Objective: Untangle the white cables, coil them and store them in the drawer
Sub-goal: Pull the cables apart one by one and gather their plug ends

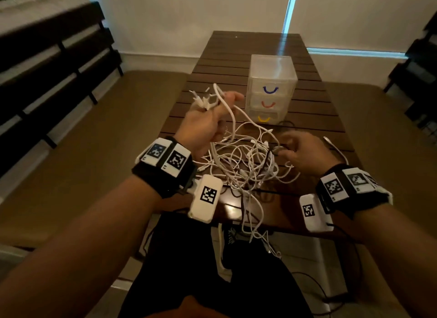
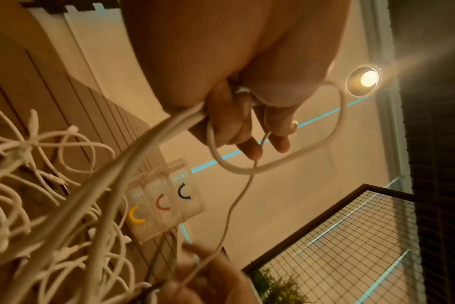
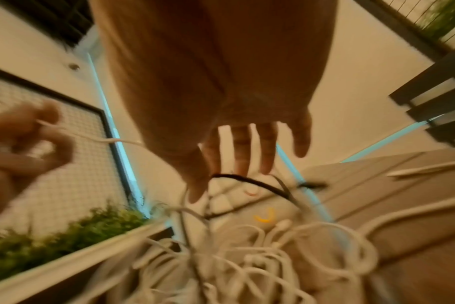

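— Head view first: what is your left hand point(image 1: 205, 122) doing?

— Your left hand is raised above the worktop point(image 1: 236, 64), its fingers point(image 2: 226, 123) curled round a bunch of white cables point(image 1: 246, 161). Several plug ends stick up out of the top of your fist, and one loop arches over your thumb. From the left wrist view you can see thick strands running out of your grip down to the heap, plus a thinner strand hanging from between your fingertips.

— And where are the rest of the cables?

— Most lie in a loose tangle on the near part of the worktop, between your two hands. Some strands spill over the near edge and dangle in front of your legs. One strand lies apart near the right edge. A black cable point(image 3: 249, 181) runs through the white ones.

— What about your right hand point(image 1: 305, 152)?

— It hovers low over the right side of the tangle. In the right wrist view your fingers point(image 3: 242, 148) are spread and fairly straight, tips just beside the black cable; the picture is blurred, so whether they touch it cannot be told.

— The drawer?

— A small clear drawer unit point(image 1: 272, 86) stands just beyond the tangle, toward the middle of the worktop, with blue, red and yellow handles stacked top to bottom. All three drawers look pushed in.
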The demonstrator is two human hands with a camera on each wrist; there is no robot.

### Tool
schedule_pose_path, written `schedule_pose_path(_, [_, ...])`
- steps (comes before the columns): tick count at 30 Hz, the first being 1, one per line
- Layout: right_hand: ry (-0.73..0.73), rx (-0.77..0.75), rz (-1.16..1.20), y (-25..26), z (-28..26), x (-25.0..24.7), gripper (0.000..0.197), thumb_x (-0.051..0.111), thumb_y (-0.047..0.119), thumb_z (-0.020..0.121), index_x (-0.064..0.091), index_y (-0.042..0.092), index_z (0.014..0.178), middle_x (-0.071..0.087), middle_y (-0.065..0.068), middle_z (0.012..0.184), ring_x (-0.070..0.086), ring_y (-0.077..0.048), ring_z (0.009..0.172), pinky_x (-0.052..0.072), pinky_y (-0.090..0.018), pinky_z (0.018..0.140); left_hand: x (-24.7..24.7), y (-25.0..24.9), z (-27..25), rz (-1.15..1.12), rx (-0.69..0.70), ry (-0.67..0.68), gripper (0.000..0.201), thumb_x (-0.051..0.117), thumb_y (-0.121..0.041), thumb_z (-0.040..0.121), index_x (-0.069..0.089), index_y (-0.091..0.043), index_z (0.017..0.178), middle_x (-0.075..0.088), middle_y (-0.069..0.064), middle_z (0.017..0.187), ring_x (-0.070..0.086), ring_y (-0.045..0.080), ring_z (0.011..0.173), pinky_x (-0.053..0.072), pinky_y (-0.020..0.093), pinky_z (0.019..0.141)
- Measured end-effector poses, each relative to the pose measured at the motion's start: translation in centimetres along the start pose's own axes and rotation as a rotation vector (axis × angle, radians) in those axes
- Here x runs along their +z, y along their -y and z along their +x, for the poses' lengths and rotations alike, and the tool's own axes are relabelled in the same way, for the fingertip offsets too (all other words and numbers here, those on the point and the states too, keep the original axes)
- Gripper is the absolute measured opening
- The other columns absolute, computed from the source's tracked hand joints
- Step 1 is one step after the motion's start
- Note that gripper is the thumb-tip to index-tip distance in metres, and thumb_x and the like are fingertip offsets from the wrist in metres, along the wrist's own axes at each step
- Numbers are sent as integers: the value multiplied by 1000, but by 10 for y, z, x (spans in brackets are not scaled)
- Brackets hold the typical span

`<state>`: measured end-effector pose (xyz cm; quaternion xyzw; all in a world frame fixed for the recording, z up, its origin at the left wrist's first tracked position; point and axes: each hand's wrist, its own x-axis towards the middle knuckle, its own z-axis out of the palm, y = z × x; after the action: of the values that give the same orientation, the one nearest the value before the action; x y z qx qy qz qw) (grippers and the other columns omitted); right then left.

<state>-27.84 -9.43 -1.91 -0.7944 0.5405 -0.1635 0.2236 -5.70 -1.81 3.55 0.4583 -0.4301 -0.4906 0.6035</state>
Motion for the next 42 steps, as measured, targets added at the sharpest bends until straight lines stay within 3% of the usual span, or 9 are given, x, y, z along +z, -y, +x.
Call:
schedule_pose_path(5, [14,-272,64,49,-9,-14,19,61,22,93,71,18,108,67,-1,99,62,-16,93,47,-30,84,25,-4,2,40,55,112,20,49,-25,99,67,-20,94,65,-3,77,31,5,41,19,19,39])
schedule_pose_path(10, [77,-96,-189,37,-4,-38,39,39,47,100,67,20,92,62,0,85,58,-22,89,43,-34,75,30,6,1,16,31,57,17,51,-21,98,67,-18,99,65,-1,76,37,1,39,27,14,36])
schedule_pose_path(15, [62,-191,277,44,-12,-52,40,42,29,102,67,5,81,61,-2,65,55,-12,57,44,-30,61,39,27,3,165,7,206,26,64,-9,89,63,-16,114,68,9,78,58,14,62,48,25,60])
schedule_pose_path(18, [14,-339,468,59,-21,-55,40,41,23,103,60,3,76,58,-12,68,55,-17,55,45,-24,52,54,32,-1,346,-25,295,6,61,-4,91,65,-7,88,62,-10,54,54,-4,48,43,11,52])
schedule_pose_path(23, [-226,-431,815,65,-26,-67,25,43,23,102,57,13,85,61,-5,71,58,-15,57,44,-22,48,48,37,7,611,-23,304,24,57,-17,95,71,1,87,61,-10,57,50,-3,46,37,11,48])
schedule_pose_path(27, [-1,-390,559,40,-13,-44,41,61,9,92,47,23,128,62,-3,107,63,5,78,51,-14,66,47,31,0,461,-41,256,27,47,-14,100,64,-7,80,53,-11,50,42,-3,36,31,8,39])
schedule_pose_path(30, [286,-399,336,23,-4,-7,17,54,10,97,64,15,109,63,7,90,57,5,73,48,-17,71,42,25,2,419,3,246,26,46,-14,100,61,-11,80,58,-10,54,42,-1,40,32,12,41])
schedule_pose_path(38, [178,-136,166,-7,19,14,32,61,27,93,68,24,62,64,-3,62,53,-8,55,44,-31,62,25,13,0,211,76,153,27,43,-17,101,58,-9,81,56,-6,62,39,-2,37,29,10,38])
schedule_pose_path(42, [152,-111,-48,-3,24,12,19,62,34,91,75,20,87,72,-1,79,64,-11,72,43,-25,63,23,5,-4,173,115,155,28,42,-18,101,60,-11,82,59,-7,68,34,2,41,28,13,38])
